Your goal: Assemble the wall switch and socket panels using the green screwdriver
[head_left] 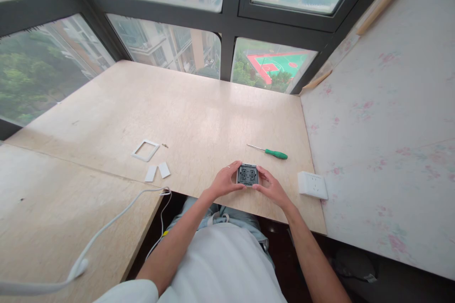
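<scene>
Between my two hands is a square wall switch module (248, 175), its dark grey inner face turned up toward me. My left hand (226, 180) grips its left edge with thumb and fingers. On the opposite edge my right hand (271, 187) holds it the same way. Beyond my hands lies a screwdriver (275, 153) with a green handle, its thin shaft pointing left. Off to the left are a white square frame (145, 150), a white rectangular plate (150, 173) and a second white plate (164, 170). Small brass-coloured screws (165, 145) lie beside the frame.
A white socket box (313, 185) stands at the right, against the flowered wall (384, 151). A white cable (117, 220) runs across the left part of the pale tabletop (199, 113). Dark-framed windows (227, 23) rise behind the table.
</scene>
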`<state>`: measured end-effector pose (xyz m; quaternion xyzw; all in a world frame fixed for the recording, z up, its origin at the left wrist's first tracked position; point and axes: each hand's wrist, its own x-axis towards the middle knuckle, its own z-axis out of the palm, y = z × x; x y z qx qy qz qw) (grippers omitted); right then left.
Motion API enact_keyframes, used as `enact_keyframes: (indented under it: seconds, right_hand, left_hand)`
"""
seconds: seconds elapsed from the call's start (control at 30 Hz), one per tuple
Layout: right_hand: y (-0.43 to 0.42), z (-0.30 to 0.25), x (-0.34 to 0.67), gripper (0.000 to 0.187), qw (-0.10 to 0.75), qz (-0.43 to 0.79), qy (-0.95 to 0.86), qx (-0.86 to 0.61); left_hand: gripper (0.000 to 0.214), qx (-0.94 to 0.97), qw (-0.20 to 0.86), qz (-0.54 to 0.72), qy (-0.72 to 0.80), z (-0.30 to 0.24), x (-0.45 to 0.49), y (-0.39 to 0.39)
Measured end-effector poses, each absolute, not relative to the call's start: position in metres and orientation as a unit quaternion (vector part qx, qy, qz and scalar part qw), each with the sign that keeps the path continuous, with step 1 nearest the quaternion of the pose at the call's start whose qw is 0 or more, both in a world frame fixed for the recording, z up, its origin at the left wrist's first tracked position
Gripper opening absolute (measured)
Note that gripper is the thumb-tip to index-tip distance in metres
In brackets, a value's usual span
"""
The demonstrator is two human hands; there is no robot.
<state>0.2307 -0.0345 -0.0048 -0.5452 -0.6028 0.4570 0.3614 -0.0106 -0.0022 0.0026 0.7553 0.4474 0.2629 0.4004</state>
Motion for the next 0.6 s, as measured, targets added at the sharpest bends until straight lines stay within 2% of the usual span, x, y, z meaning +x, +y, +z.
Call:
enact_keyframes:
  seconds: [0.37, 0.6]
  right_hand:
    - [-0.046, -0.015, 0.224, 0.071, 0.376, 0.409, -0.620, -0.554]
    - [-0.046, -0.012, 0.224, 0.073, 0.368, 0.418, -0.615, -0.558]
  left_hand:
    - [0.090, 0.746, 0.429, 0.287, 0.421, 0.002, -0.019, -0.002]
    - [0.090, 0.744, 0.415, 0.317, 0.416, -0.003, -0.018, -0.004]
